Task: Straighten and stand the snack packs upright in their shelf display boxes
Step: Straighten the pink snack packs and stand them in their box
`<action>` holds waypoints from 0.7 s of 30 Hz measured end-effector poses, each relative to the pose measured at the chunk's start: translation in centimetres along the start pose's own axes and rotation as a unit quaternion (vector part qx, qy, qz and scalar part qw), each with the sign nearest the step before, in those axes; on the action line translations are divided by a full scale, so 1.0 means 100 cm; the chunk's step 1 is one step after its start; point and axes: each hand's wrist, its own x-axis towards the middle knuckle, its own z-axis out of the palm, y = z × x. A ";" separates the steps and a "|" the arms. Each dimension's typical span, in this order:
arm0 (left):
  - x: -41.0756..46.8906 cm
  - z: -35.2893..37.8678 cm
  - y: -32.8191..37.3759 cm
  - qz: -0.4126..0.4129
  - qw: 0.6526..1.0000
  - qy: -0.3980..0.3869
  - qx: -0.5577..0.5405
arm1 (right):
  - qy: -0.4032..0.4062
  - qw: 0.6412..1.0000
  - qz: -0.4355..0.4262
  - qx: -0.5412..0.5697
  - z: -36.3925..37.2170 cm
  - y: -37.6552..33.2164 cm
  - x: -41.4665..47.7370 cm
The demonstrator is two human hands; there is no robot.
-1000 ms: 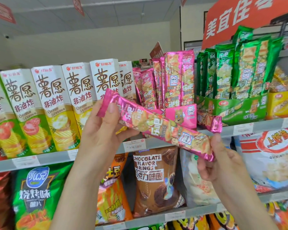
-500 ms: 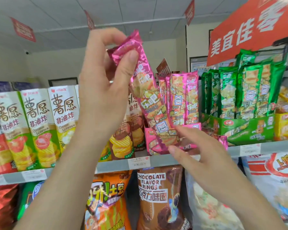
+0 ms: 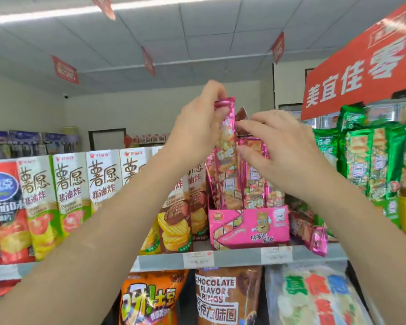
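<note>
The shelf (image 3: 239, 259) runs across the whole view, a grey rail with price tags along its front edge. Above its right end hangs a red sign (image 3: 361, 73) with large white characters. The left half of the shelf carries a row of tall chip boxes (image 3: 70, 191), all upright and side by side. At the far right, green snack packs (image 3: 373, 160) stand close together. Under the rail, a brown bag of chocolate flavor rings (image 3: 225, 296) stands next to an orange bag (image 3: 150, 299).

Between the chip boxes and the green packs sits the pink display box (image 3: 249, 226), right at the front edge of the shelf, with several pink snack packs (image 3: 256, 184) standing upright in it.

Both hands are raised over this box. The left hand (image 3: 197, 130) pinches the top end of one pink pack (image 3: 226, 146) between thumb and fingers; this held pack is nearly vertical, its lower end down inside the left part of the box, its top above the other packs. The right hand (image 3: 284, 146) has its fingers spread and mostly straight, the index tip touching the held pack's right edge, the thumb against the tops of the standing packs.

One more pink pack, a fallen pack (image 3: 314, 235), lies tilted on the shelf just right of the box, outside it.
</note>
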 end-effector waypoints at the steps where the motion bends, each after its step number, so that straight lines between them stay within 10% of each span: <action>1: 0.000 0.006 -0.004 -0.016 0.999 -0.022 0.018 | -0.007 1.000 0.003 0.011 0.002 0.002 0.004; 17: 0.057 0.020 -0.031 -0.081 0.927 -0.301 0.207 | -0.106 0.992 -0.026 -0.059 0.045 0.023 0.032; 21: 0.069 0.050 -0.043 -0.061 0.859 -0.394 0.321 | -0.113 0.989 -0.054 -0.083 0.046 0.026 0.032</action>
